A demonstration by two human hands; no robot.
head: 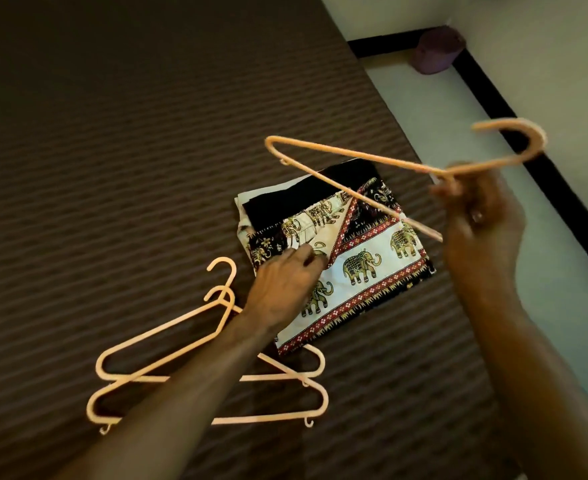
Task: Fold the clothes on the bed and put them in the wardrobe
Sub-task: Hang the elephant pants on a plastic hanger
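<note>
The right hand is raised above the bed, its fingers curled round the neck of a pale plastic hanger just below the hook. That hanger hangs in the air, tilted, its hook pointing away over the floor and its triangular frame reaching back toward the left hand, across and above the folded clothes.

The left hand is lower and nearer the bed, stretched forward with its fingers resting on the top of the folded clothes. Whether the fingertips pinch the fabric or only press on it cannot be told — they are bunched together at a fold of the cloth.

The clothes lie as a flat, squarish stack on the bed, directly under the left hand's fingers and below and to the left of the right hand. The top piece is cream with elephants and a red patterned border; darker black cloth and a white layer show at the far side of the stack.

Under the left forearm, nearer the person, two more pale hangers lie flat on the striped brown bed cover, overlapping each other — one corner runs under the near edge of the stack.

Beyond the right hand, past the bed's edge, a purple round container stands on the light floor in the corner of the room.
</note>
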